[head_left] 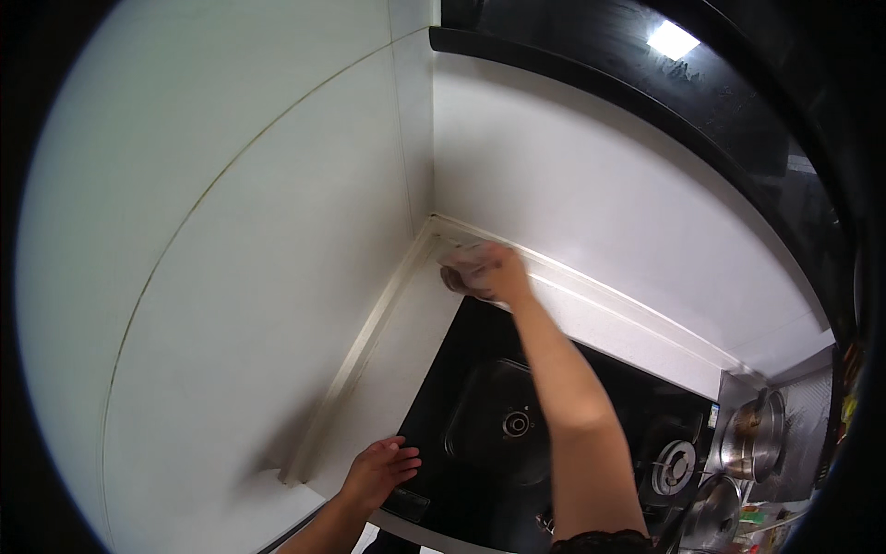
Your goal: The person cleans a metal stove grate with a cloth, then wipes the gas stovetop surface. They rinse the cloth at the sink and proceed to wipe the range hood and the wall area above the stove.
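Note:
My right hand (506, 270) reaches to the back corner of the counter, gripping what looks like a crumpled, pale and brownish cloth (459, 275). Motion smears both the cloth and the fingers. Beneath it is the white countertop (420, 319), close to where the two walls meet. A black gas stove (480, 342) lies under my right arm. My left hand (377, 471) is at the stove's left front edge, its fingers stretched out and nothing in it. The left burner well (517, 424) shows without a grate over it.
On the right, the other burner (675, 467) has its ring in place. Beyond it stand a metal pot (752, 434) and a lidded pan (712, 512), beside a silvery splash guard (808, 434). A black range hood (591, 55) overhangs the back. White walls (268, 277) close off the left side.

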Demonstrator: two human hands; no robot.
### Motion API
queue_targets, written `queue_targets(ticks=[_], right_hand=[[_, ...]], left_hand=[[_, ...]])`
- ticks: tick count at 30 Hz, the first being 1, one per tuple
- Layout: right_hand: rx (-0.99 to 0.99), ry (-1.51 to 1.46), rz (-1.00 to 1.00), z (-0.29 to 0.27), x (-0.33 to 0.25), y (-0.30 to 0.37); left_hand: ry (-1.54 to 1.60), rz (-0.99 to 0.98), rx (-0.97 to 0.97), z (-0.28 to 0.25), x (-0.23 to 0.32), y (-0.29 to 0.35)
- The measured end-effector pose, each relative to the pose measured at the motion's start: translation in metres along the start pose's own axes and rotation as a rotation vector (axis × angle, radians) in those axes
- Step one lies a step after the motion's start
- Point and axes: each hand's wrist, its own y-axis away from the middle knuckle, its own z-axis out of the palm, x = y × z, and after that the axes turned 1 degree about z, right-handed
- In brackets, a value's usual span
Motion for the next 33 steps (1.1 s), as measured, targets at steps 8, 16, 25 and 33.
queue_targets(ticks=[8, 16, 25, 33], right_hand=[[-0.052, 0.438, 0.22, 0.053, 0.012, -0.019], [0.303, -0.041, -0.073, 0.005, -0.028, 0.034], [-0.006, 0.711, 0.591, -0.237, 0.198, 0.219], [-0.303, 0.257, 0.095, -0.158, 0.154, 0.138]], left_hand=[[0.043, 0.232, -0.103, -0.003, 0.03, -0.033], [-0.425, 0.514, -0.174, 0.035, 0.053, -0.065], [-1.567, 1.03, -0.049, 0.076, 0.056, -0.105], [-1.985, 0.75, 0.124, 0.111, 0.071, -0.116]])
